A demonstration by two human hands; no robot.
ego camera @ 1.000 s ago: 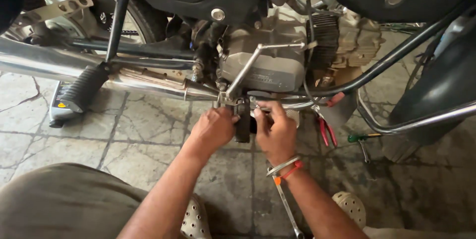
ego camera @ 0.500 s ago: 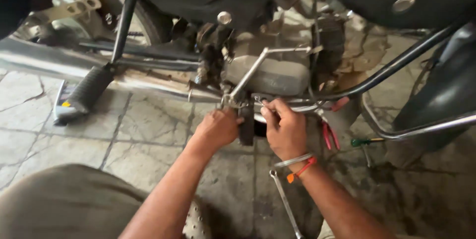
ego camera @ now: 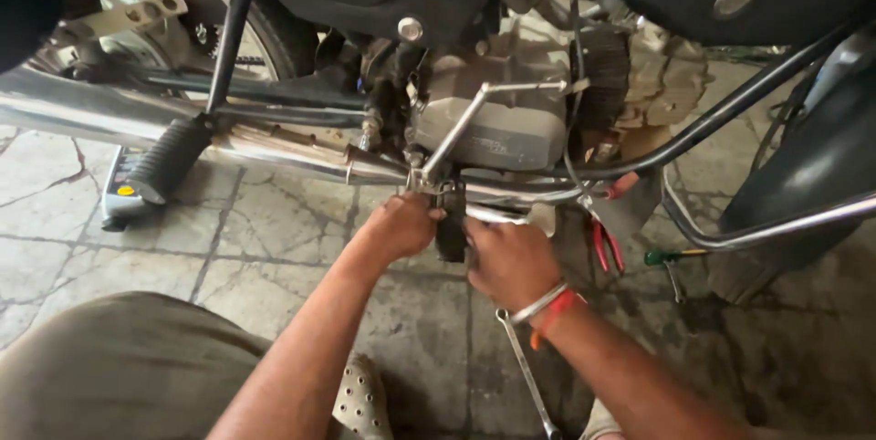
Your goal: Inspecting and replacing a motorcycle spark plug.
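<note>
A motorcycle engine fills the upper middle of the head view, with a chrome kick lever slanting across it. My left hand is closed around a small metal fitting at the foot of that lever, just under the exhaust pipe. My right hand grips the black rubber footpeg beside it. The two hands nearly touch. A metal bangle and a red thread sit on my right wrist. Fingertips of both hands are hidden under the frame.
A spanner lies on the cracked stone floor below my right wrist. Red-handled pliers and a green-handled screwdriver lie at the right. The rear footrest and a small bottle are at the left. My knee fills the lower left.
The view has shifted slightly closer to the engine. Both hands stay at the same spot under the engine, with the right hand a little lower on the footpeg.
</note>
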